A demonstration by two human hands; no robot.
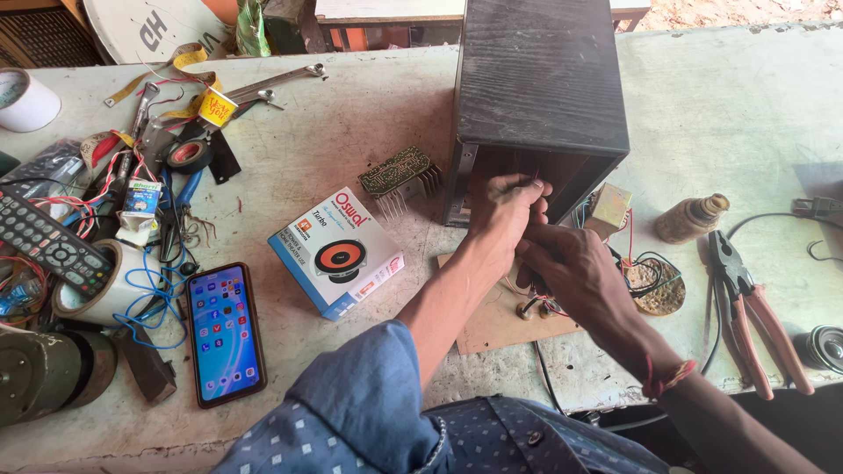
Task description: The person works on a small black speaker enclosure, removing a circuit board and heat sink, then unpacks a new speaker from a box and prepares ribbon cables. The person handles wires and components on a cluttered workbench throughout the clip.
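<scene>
Two hands meet at the mouth of the dark wooden box (pixel 537 79), which fills the upper middle of the frame and lies on its side on the worn grey workbench (pixel 729 114), its open end facing the person. The left hand (pixel 499 211) is curled shut at that opening, fingers pinched on what looks like thin red wire just inside the rim; the right hand (pixel 571 268), just below and touching it, is closed around a small bundle of wires (pixel 537 305) that trails down over a piece of brown cardboard (pixel 492 325). As I judge it, the work goes best with the box kept still, the wires fed in with slack and the bare ends held apart, since the inside is in shadow and hard to see. At centre left lies a blue and white carton (pixel 336 252) picturing an orange speaker, with a smartphone (pixel 225 333) lower left, its screen lit. Red-handled pliers (pixel 746 307) lie at the right edge, well apart from the hands. A small green circuit board (pixel 400 173) with a finned metal piece sits just left of the box, and a little boxy transformer (pixel 608 209) just right of the opening.
</scene>
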